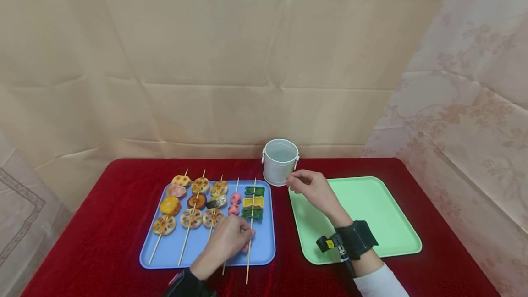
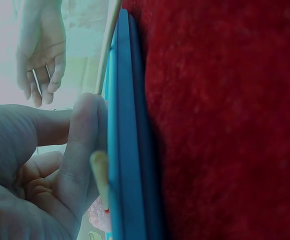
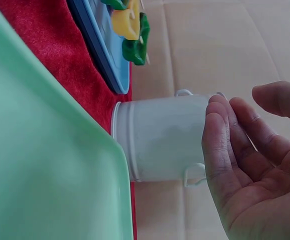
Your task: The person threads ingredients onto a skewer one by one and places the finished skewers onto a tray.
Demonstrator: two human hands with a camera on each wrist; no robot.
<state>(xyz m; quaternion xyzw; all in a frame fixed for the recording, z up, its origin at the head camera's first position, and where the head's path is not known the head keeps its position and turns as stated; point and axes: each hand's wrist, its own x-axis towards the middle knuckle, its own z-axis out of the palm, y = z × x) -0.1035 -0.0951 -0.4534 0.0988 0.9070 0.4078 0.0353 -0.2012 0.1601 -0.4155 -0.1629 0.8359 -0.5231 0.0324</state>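
Note:
My left hand (image 1: 229, 238) pinches the bare lower stick of a skewer (image 1: 253, 201) threaded with green and yellow pepper-like pieces, at the right side of the blue tray (image 1: 269, 255). Close up, the left wrist view has thumb and fingertips meeting on the thin stick (image 2: 106, 50). The stick's lower end reaches past the tray's front edge. Just left of it lies a skewer of pink balls (image 1: 234, 209), its lower part hidden behind that hand. In front of the white bucket (image 1: 278, 168) hovers my right hand (image 1: 314, 191), fingers loosely bent and holding nothing.
Several more skewers lie on the blue tray, with lotus root slices (image 1: 191, 218) and a mushroom-like piece (image 1: 197, 200). A green tray (image 1: 371, 214) sits at the right under the right forearm. Red cloth (image 1: 107, 223) covers the table; a beige curtain (image 1: 198, 58) hangs behind.

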